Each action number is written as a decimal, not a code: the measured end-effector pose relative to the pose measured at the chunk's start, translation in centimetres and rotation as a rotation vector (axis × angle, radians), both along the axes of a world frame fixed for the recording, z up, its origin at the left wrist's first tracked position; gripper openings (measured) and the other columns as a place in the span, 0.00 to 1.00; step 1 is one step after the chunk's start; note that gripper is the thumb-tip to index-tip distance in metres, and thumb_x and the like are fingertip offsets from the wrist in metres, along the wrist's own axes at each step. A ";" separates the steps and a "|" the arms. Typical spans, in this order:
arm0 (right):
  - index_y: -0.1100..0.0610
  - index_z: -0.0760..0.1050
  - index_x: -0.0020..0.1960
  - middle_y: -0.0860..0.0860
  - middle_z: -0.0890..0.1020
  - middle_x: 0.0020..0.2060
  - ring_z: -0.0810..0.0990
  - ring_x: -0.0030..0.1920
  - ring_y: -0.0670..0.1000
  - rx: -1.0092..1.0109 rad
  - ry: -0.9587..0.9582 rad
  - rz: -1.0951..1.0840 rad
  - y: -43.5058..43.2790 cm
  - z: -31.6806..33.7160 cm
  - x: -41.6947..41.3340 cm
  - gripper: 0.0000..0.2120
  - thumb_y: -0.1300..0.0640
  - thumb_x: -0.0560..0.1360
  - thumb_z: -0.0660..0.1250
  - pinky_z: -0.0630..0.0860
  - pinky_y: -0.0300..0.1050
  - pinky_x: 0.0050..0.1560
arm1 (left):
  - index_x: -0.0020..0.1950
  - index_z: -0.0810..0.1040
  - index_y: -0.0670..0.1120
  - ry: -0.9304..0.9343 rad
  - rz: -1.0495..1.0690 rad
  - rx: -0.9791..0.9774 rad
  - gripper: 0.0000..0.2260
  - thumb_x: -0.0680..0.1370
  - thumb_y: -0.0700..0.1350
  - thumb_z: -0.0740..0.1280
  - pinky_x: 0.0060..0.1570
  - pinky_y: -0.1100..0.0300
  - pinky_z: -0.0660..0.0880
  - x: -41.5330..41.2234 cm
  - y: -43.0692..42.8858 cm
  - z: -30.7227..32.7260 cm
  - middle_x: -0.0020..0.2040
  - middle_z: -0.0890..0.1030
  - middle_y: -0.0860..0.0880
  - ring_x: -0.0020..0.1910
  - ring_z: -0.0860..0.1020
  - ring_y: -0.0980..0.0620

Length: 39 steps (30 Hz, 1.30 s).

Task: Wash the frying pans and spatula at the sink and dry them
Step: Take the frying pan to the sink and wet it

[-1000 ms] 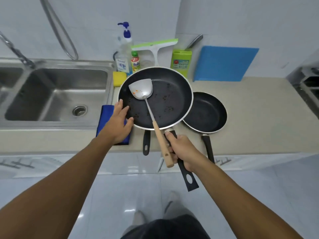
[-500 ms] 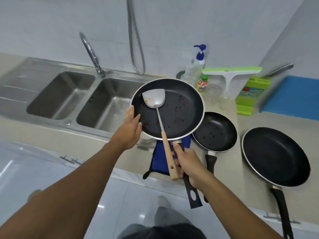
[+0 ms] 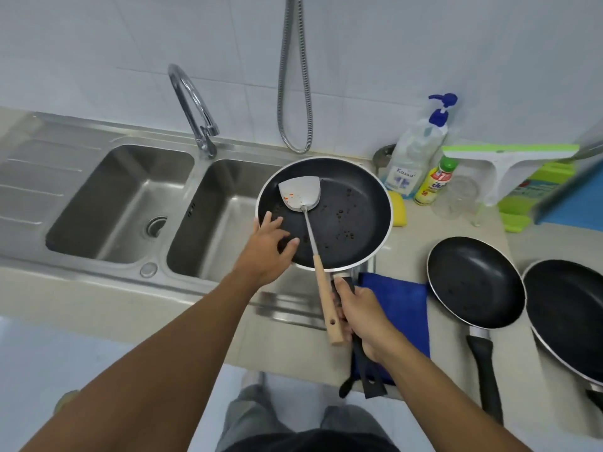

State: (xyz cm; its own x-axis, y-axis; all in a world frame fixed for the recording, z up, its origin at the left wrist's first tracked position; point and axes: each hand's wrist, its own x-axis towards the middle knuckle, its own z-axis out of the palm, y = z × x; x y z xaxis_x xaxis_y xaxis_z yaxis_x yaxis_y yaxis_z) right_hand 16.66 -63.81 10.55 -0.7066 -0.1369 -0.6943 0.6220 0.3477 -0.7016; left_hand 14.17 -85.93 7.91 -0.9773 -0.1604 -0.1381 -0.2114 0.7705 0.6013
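Pan (image 3: 352, 203) black, crumb-speckled, right hand (image 3: 365, 316) gripping handle, left hand (image 3: 267, 247) spread on rim

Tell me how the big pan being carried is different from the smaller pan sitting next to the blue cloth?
The big pan is held up by the right hand and steadied by the left hand; the smaller pan lies on the counter untouched. The big pan carries a spatula; the smaller pan holds none. Both are black inside with dark crumbs.

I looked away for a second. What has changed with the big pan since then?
The large pan, with the spatula lying in it, was carried left, off the two smaller pans, to the right sink basin. Unchanged: the right hand grips the pan handle and the left hand steadies the rim.
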 end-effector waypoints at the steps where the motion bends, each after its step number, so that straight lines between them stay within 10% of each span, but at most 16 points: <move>1: 0.59 0.74 0.49 0.50 0.73 0.27 0.71 0.25 0.48 0.004 -0.002 -0.025 -1.3 -0.1 0.0 0.21 0.41 0.83 0.59 0.68 0.41 0.24 | 0.65 0.83 0.43 -0.021 -0.029 0.021 0.20 0.85 0.55 0.62 0.81 0.52 0.38 -0.6 -0.6 0.0 0.80 0.68 0.41 0.84 0.51 0.45; 9: 0.59 0.76 0.46 0.51 0.74 0.26 0.70 0.22 0.49 0.023 -0.016 -0.124 -9.6 -1.2 -0.2 0.20 0.43 0.83 0.60 0.67 0.42 0.24 | 0.31 0.83 0.49 -0.222 0.108 -0.022 0.20 0.76 0.60 0.68 0.64 0.49 0.72 -4.0 -4.0 -0.1 0.39 0.84 0.49 0.60 0.79 0.45; 19: 0.62 0.76 0.52 0.52 0.72 0.26 0.67 0.21 0.49 0.032 -0.013 -0.172 -12.8 -1.9 -0.3 0.20 0.44 0.84 0.58 0.64 0.42 0.23 | 0.43 0.77 0.42 -0.250 0.415 0.752 0.10 0.84 0.38 0.64 0.29 0.57 0.81 -4.0 -9.4 0.3 0.41 0.81 0.39 0.32 0.81 0.44; 25: 0.62 0.76 0.54 0.51 0.71 0.28 0.65 0.21 0.49 0.028 -0.034 -0.189 -13.1 -2.8 -1.2 0.20 0.44 0.84 0.58 0.64 0.42 0.23 | 0.62 0.77 0.30 -0.136 0.462 0.901 0.12 0.83 0.38 0.67 0.41 0.61 0.84 -2.7 -13.7 -0.1 0.49 0.85 0.35 0.42 0.87 0.47; 39: 0.62 0.75 0.56 0.50 0.71 0.27 0.64 0.23 0.49 0.044 -0.160 -0.235 -12.6 -5.7 -1.7 0.21 0.43 0.82 0.60 0.62 0.42 0.23 | 0.61 0.77 0.29 -0.321 0.716 0.885 0.10 0.83 0.35 0.67 0.51 0.53 0.84 -3.3 -18.3 -8.7 0.49 0.84 0.36 0.44 0.86 0.44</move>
